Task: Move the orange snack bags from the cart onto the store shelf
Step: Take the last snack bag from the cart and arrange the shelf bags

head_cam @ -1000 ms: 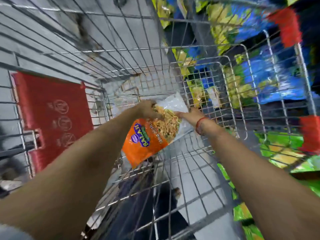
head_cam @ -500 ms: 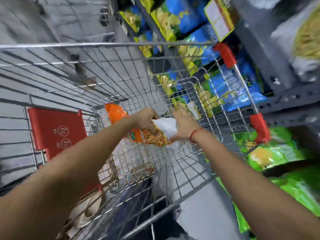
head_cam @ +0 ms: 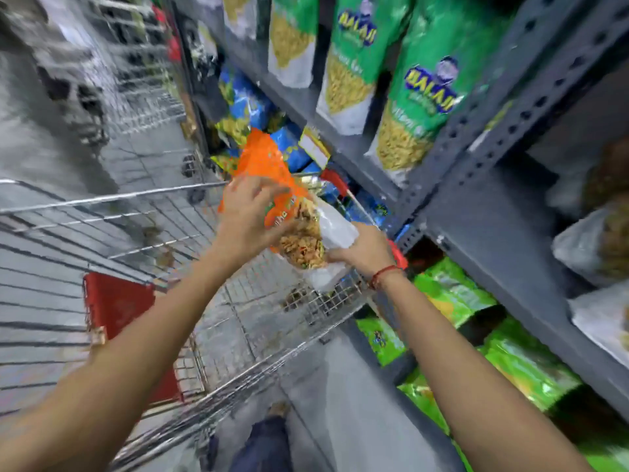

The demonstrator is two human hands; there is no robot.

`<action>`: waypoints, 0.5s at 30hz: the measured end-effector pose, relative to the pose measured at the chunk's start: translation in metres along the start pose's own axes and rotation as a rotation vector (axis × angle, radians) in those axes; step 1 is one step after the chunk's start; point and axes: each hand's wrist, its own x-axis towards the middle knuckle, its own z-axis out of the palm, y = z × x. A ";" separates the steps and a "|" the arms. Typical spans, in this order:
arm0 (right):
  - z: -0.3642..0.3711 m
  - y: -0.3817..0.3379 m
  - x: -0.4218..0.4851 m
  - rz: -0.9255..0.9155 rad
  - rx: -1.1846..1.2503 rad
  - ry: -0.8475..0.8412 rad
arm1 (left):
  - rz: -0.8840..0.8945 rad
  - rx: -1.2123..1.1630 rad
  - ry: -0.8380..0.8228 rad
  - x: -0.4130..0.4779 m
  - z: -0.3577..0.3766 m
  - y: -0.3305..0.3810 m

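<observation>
An orange snack bag (head_cam: 263, 161) with a clear lower part showing the snack mix is held in the air above the cart's right rim. My left hand (head_cam: 246, 216) grips its orange upper part from the left. My right hand (head_cam: 366, 250), with a red thread at the wrist, holds its white bottom end. The wire cart (head_cam: 211, 315) is below and to the left; its basket looks bare where I can see it. The grey store shelf (head_cam: 490, 212) stands to the right, close to the bag.
Green snack bags (head_cam: 422, 97) stand on the upper shelf, blue bags (head_cam: 248, 103) further back, bright green bags (head_cam: 452, 291) on the lower shelf. Pale bags (head_cam: 599, 247) sit at the far right. The cart's red flap (head_cam: 115, 301) is at left. Grey floor lies beyond.
Both hands have lifted the orange bag up out of the cart basket and toward the shelf on the right. The view has swung up to the shelving.
</observation>
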 end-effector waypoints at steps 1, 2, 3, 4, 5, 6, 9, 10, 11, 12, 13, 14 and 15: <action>-0.018 0.006 -0.013 0.010 0.087 0.028 | -0.152 -0.193 0.174 -0.009 -0.001 0.016; -0.027 0.009 -0.022 0.007 0.179 0.038 | -0.380 -0.401 0.300 -0.019 0.000 0.024; -0.035 0.014 -0.030 0.012 0.262 0.046 | -0.633 -0.626 0.377 -0.027 0.003 0.032; -0.047 0.022 -0.044 0.005 0.346 0.068 | -0.854 -0.848 0.372 -0.030 0.007 0.048; -0.059 0.031 -0.058 0.004 0.410 0.083 | -1.004 -1.021 0.283 -0.033 0.012 0.064; -0.063 0.038 -0.066 0.003 0.469 0.085 | -1.088 -1.166 0.164 -0.034 0.017 0.073; -0.082 0.065 -0.096 -0.021 0.575 0.107 | -1.045 -1.547 -0.063 -0.023 0.033 0.115; -0.086 0.072 -0.106 -0.021 0.601 0.106 | -0.979 -1.586 -0.087 -0.017 0.035 0.132; -0.093 0.082 -0.116 -0.014 0.621 0.119 | -0.933 -1.587 -0.096 -0.011 0.035 0.151; -0.095 0.091 -0.120 -0.003 0.629 0.128 | -0.909 -1.575 -0.095 -0.008 0.036 0.164; -0.101 0.099 -0.130 0.009 0.624 0.147 | -0.891 -1.558 -0.105 -0.006 0.040 0.177; -0.107 0.106 -0.138 0.023 0.622 0.159 | -0.884 -1.528 -0.093 -0.004 0.041 0.189; -0.112 0.114 -0.146 0.027 0.608 0.162 | -0.872 -1.498 -0.088 -0.004 0.044 0.197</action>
